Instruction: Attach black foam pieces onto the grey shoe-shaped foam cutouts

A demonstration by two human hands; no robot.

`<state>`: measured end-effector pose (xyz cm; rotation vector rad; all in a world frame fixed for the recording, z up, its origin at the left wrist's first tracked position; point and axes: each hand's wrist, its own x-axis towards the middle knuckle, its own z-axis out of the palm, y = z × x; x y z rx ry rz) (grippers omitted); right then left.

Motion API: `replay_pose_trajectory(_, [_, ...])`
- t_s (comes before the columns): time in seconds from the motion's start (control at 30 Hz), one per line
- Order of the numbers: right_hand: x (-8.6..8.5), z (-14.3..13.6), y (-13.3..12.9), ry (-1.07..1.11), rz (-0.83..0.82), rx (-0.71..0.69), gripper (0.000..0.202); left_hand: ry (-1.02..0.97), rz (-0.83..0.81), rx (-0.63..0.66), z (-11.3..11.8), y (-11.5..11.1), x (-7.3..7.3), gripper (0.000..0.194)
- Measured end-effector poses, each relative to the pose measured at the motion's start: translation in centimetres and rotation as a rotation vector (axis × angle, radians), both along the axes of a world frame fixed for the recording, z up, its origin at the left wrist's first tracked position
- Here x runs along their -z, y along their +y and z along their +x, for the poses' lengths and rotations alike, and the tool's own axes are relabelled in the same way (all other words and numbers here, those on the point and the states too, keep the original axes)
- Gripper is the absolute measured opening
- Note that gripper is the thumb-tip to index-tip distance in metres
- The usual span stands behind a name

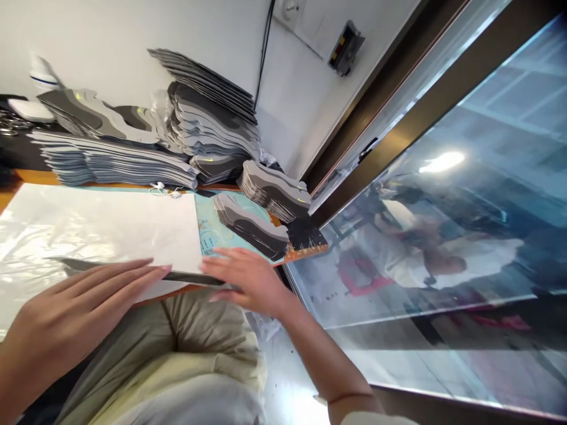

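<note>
A thin dark grey shoe upper piece (188,276), seen nearly edge-on, lies between my hands at the front edge of the table. My left hand (84,301) rests along its left part with the fingers stretched out straight; the thumb is hidden. At the piece's right end, my right hand (250,278) has its fingers on the far side and the thumb on the near side. Under the piece is a white sheet (146,227) with clear plastic at its left. Beyond my right hand sits a small stack of grey shoe upper pieces (252,227) on a light-blue printed sheet (208,221).
Along the wall stand a long low stack of pieces (115,162), a tall stack (212,121) and another stack (277,189) at the right corner. White earphones (166,190) lie before them. A glass partition (420,236) on the right shows a seated person.
</note>
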<state>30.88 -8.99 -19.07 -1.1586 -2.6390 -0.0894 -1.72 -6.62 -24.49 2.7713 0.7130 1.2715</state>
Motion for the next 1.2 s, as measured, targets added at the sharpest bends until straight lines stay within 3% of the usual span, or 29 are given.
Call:
replay_pose_trajectory(0.1, [-0.1,3.6,2.1,-0.091,-0.150,0.442,0.099,0.044,0.155,0.020,0.6,1.5,-1.8,0.068])
replay_pose_trajectory(0.17, [-0.1,5.8,3.4,-0.168,-0.256,0.681,0.109,0.044,0.182,0.012,0.6,2.5,-2.6,0.066])
replay_pose_trajectory(0.2, [-0.2,6.6,4.0,-0.214,-0.308,0.730,0.107,0.048,0.194,0.015,0.5,3.0,-2.9,0.065])
replay_pose_trajectory(0.37, [-1.7,7.2,5.2,-0.356,-0.389,0.741,0.083,0.133,0.274,0.161,2.1,6.1,-3.9,0.073])
replay_pose_trajectory(0.53, [-4.7,6.9,6.5,-0.400,-0.330,0.829,0.051,0.074,0.329,0.265,7.6,10.0,-3.5,0.038])
replay_pose_trajectory(0.7, [-7.0,7.4,7.1,-0.393,-0.205,1.002,0.054,0.130,0.448,0.247,14.5,13.7,-2.8,0.032])
replay_pose_trajectory(0.77, [-6.9,7.1,6.7,-0.398,-0.140,1.055,0.059,0.164,0.417,0.232,16.4,14.7,-2.5,0.031])
replay_pose_trajectory(0.83, [-5.8,6.8,6.1,-0.419,-0.083,1.040,0.061,0.195,0.402,0.243,17.0,15.1,-2.4,0.030])
replay_pose_trajectory(0.9, [-3.6,6.5,5.7,-0.466,-0.053,0.919,0.063,0.215,0.392,0.302,16.1,14.4,-2.8,0.030])
replay_pose_trajectory(1.0, [0.5,6.6,5.7,-0.504,-0.007,0.656,0.080,0.147,0.284,0.379,12.4,11.6,-4.2,0.026])
replay_pose_trajectory(1.1, [3.5,6.8,6.4,-0.370,0.149,0.593,0.087,0.015,0.117,0.355,7.7,7.4,-5.5,0.026])
replay_pose_trajectory(1.2, [5.4,6.7,7.2,-0.237,0.266,0.577,0.076,-0.039,-0.027,0.267,3.7,3.2,-5.4,0.035])
